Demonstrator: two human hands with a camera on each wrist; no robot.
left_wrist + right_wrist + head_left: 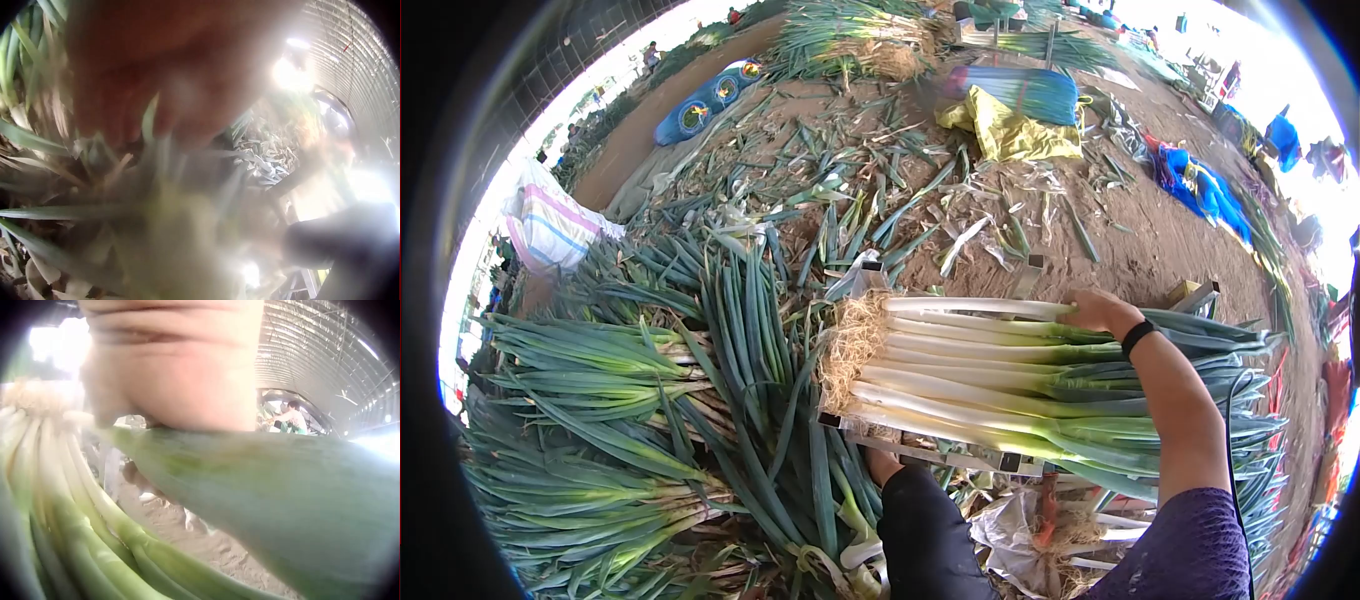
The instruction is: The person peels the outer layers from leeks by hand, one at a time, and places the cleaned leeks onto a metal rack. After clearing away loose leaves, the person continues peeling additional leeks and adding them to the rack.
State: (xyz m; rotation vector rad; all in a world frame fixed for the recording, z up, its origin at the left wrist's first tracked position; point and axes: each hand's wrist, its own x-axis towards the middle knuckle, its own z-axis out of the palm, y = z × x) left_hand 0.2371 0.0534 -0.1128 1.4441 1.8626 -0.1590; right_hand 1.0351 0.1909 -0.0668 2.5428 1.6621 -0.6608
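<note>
My right hand (1095, 312) grips a long green onion (990, 306) at the far edge of a row. In the right wrist view, its thumb lies over the stalk and fingertips (139, 478) show beneath. The row of green onions (970, 378) lies side by side on a metal stand (960, 458), bushy roots (852, 350) to the left, green leaves to the right. Low by the stand's near left corner, my left hand (883, 465) is mostly hidden. In the left wrist view it appears as a blurred hand (169, 81) over leaves; I cannot tell whether it holds any.
Piled green onions (600, 380) fill the left side, with loose leaves (750, 330) beside the stand. More rooted stalks (1100, 535) lie beneath it. Farther off are a wrapped bundle (1025, 95) on yellow sheeting (1010, 130), a blue roll (705, 105) and a white sack (550, 220).
</note>
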